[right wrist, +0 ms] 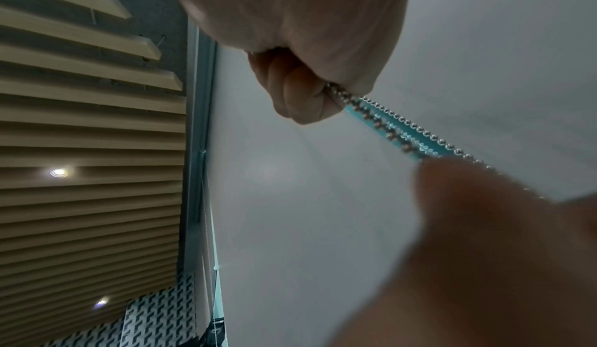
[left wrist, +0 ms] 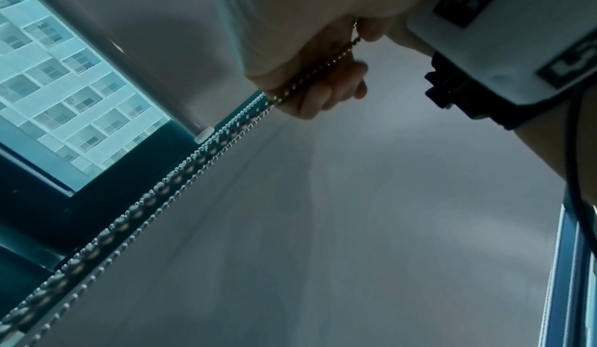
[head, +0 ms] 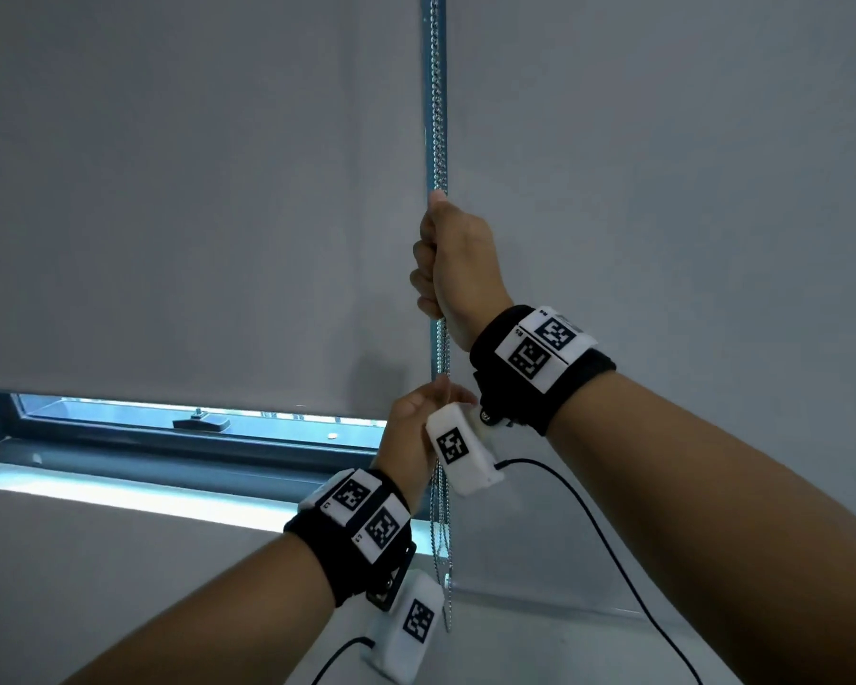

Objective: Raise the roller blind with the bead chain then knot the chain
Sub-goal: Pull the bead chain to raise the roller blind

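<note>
A metal bead chain (head: 438, 116) hangs straight down in the narrow gap between two grey roller blinds. The left blind (head: 194, 190) ends with its bottom edge a little above the window sill, so a strip of window (head: 119, 412) shows beneath it. My right hand (head: 450, 254) grips the chain in a fist, thumb uppermost. Just below it, my left hand (head: 411, 422) holds the same chain, partly hidden by the right wrist's camera. In the left wrist view curled fingers (left wrist: 323, 92) wrap the chain (left wrist: 161, 189). In the right wrist view the fist (right wrist: 300, 84) closes on the chain (right wrist: 404, 133).
A second grey blind (head: 663, 190) covers the right side. A dark window frame (head: 169, 452) and a pale sill (head: 95, 561) lie below. The chain's loop (head: 443, 561) dangles past the sill. Black cables (head: 589, 516) trail from the wrist cameras. A slatted ceiling (right wrist: 80, 148) is overhead.
</note>
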